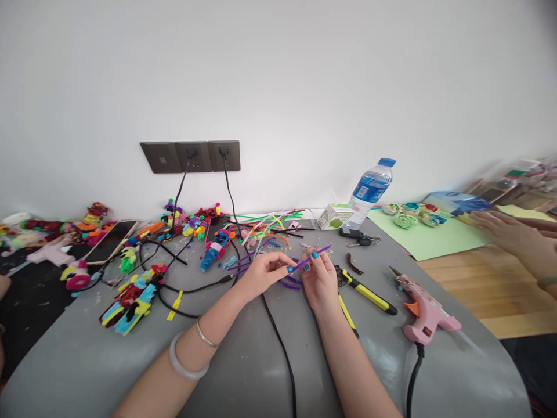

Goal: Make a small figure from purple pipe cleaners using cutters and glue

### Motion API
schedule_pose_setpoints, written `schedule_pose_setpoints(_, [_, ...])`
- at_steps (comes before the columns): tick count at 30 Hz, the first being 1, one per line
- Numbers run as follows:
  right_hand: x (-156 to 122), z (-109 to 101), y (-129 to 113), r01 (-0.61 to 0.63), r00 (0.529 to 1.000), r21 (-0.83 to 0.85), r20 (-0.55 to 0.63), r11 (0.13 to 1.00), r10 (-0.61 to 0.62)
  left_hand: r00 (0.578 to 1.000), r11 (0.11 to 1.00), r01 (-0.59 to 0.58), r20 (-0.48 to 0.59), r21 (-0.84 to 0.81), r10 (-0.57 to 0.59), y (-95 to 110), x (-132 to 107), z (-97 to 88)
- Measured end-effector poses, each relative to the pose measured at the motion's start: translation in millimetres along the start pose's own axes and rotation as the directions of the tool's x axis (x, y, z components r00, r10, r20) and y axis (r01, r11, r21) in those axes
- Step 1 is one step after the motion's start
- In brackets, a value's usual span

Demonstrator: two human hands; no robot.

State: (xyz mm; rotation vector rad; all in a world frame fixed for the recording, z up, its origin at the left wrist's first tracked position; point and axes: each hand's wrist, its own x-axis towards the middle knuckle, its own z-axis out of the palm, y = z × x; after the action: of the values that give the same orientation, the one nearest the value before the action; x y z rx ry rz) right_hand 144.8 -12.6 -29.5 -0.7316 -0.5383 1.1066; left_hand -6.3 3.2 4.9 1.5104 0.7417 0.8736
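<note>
Pipe cleaner (325, 248), thin and purple, slants from eight o'clock up to two above the middle of the desk (243, 360), and from where I stand both hands have it. The left hand (268, 271) pinches its lower end between thumb and finger; the right hand (319, 283) has its grip closed on it farther along. I'd keep those two pinches close together, one steady, the other working in small turns. Loose purple pieces (290, 285) lie at seven o'clock, yellow-handled pliers (369, 295) at four, and beyond them the pink glue gun (429, 318), best given room.
</note>
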Motion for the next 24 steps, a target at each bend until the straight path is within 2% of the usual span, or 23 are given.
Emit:
schedule_pose_setpoints(11, [0.5, -1.0, 2.2, 0.037, 0.999, -0.018, -0.015, 0.999, -0.038, 1.0, 0.999, 0.001, -0.002, -0.034, -0.001, 1.6, -0.3, 1.9])
schedule_pose_setpoints(19, [-0.3, 1.8, 0.2, -0.012, 0.999, 0.043, -0.046, 0.999, 0.014, 1.0, 1.0, -0.006, 0.0, 0.009, 0.006, -0.7, 0.2, 0.5])
schedule_pose_setpoints(24, [-0.4, 0.4, 1.0, 0.014, 1.0, 0.012, -0.022, 1.0, -0.014, 1.0, 1.0, -0.002, 0.019, -0.01, 0.002, -2.5, 0.7, 0.8])
